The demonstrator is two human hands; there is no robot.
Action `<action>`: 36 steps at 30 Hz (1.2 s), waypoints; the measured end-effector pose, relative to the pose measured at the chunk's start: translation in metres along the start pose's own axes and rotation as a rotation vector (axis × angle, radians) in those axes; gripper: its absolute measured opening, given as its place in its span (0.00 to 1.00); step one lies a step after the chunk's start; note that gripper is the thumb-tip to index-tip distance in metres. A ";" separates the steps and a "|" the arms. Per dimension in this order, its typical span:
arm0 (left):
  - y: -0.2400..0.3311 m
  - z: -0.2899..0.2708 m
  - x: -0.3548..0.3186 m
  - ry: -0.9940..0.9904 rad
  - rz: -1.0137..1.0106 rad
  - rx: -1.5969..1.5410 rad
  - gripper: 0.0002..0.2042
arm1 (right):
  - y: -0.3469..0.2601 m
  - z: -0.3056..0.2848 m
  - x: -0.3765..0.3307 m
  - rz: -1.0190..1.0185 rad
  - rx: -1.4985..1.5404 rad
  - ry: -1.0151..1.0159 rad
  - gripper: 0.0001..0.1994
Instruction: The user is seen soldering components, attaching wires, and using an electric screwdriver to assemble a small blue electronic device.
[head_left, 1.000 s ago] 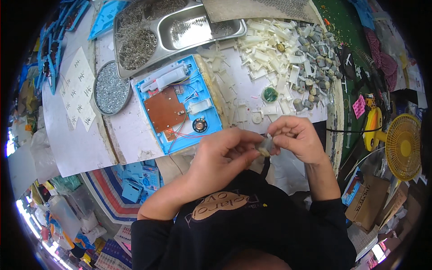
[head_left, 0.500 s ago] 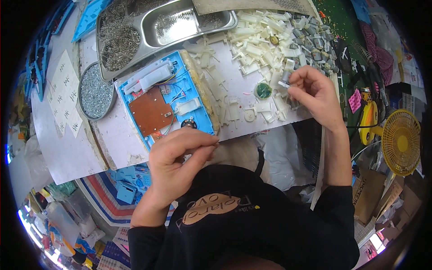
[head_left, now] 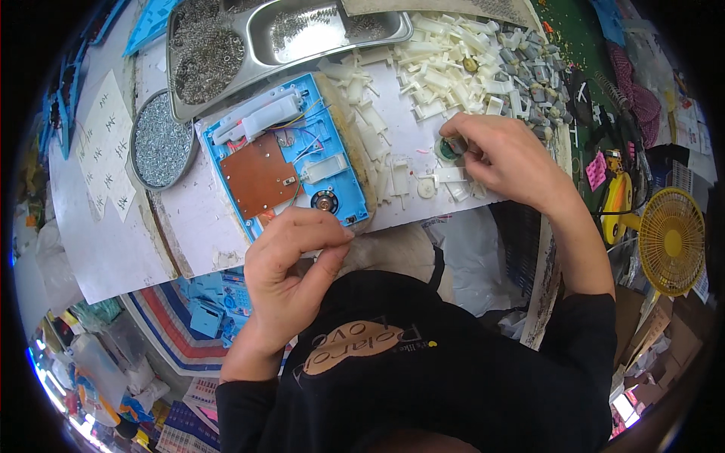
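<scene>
The right hand [head_left: 500, 155] curls at the green pot [head_left: 447, 153] on the worktable [head_left: 106, 253] (whether pinching anything cannot be told), apparently a reaching step calling next for steady fingertips, while the left hand [head_left: 291, 260], curled, fingertip contact unclear, hangs by the blue casing [head_left: 353, 189].

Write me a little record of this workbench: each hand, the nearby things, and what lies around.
Left side: left hand, fingertips close together by the near edge of the blue plastic casing; grip contents unclear
Right side: right hand, fingertips at the small round container with green contents; grip contents unclear
Inside casing: brown circuit board, round speaker, wires
Behind casing: steel compartment tray holding small metal springs
Far right of bench: heaped white plastic parts, grey cylindrical parts
Beyond bench: yellow fan
</scene>
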State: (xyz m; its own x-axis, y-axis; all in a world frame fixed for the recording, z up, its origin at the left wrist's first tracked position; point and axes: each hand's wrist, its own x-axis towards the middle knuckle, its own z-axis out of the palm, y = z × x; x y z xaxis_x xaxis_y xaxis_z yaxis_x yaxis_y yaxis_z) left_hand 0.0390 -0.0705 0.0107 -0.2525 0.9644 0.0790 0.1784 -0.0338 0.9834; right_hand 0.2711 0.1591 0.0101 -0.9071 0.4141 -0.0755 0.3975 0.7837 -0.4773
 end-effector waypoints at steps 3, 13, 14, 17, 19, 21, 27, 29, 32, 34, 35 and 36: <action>0.002 0.002 -0.005 0.027 -0.055 -0.018 0.10 | -0.002 -0.004 0.003 0.068 0.043 -0.065 0.18; -0.007 0.012 -0.004 0.008 -0.181 -0.160 0.16 | -0.083 0.025 0.003 0.398 1.410 -0.114 0.24; -0.003 0.010 -0.004 -0.026 -0.191 -0.147 0.17 | -0.085 0.034 0.006 0.389 1.492 -0.139 0.24; 0.000 0.008 -0.004 -0.027 -0.193 -0.154 0.17 | -0.088 0.038 0.013 0.375 1.630 -0.209 0.24; -0.001 0.007 -0.005 -0.023 -0.183 -0.152 0.17 | -0.090 0.039 0.016 0.372 1.635 -0.237 0.24; -0.004 0.008 -0.005 -0.028 -0.155 -0.138 0.17 | -0.090 0.038 0.018 0.373 1.589 -0.242 0.24; -0.010 0.019 -0.007 0.142 -0.068 -0.244 0.14 | -0.099 0.040 0.010 0.269 1.102 -0.060 0.22; -0.012 0.014 -0.006 0.133 0.077 -0.034 0.13 | -0.097 0.043 0.013 -0.046 0.737 0.150 0.23; -0.010 0.006 -0.004 0.108 0.229 0.155 0.11 | -0.095 0.038 0.019 -0.284 0.514 0.269 0.24; -0.008 0.003 -0.004 0.081 0.227 0.141 0.11 | -0.095 0.037 0.021 -0.360 0.477 0.300 0.25; -0.008 0.002 -0.005 0.061 0.185 0.084 0.11 | -0.096 0.038 0.021 -0.390 0.455 0.322 0.25; -0.008 0.001 -0.005 0.041 0.142 0.027 0.10 | -0.097 0.038 0.022 -0.421 0.434 0.345 0.25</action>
State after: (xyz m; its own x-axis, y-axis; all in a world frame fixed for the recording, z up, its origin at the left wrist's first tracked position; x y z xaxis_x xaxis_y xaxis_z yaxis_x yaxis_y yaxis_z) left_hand 0.0399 -0.0750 0.0026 -0.2616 0.9389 0.2239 0.2405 -0.1612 0.9572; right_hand 0.2074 0.0747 0.0213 -0.8475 0.2957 0.4409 -0.1347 0.6836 -0.7173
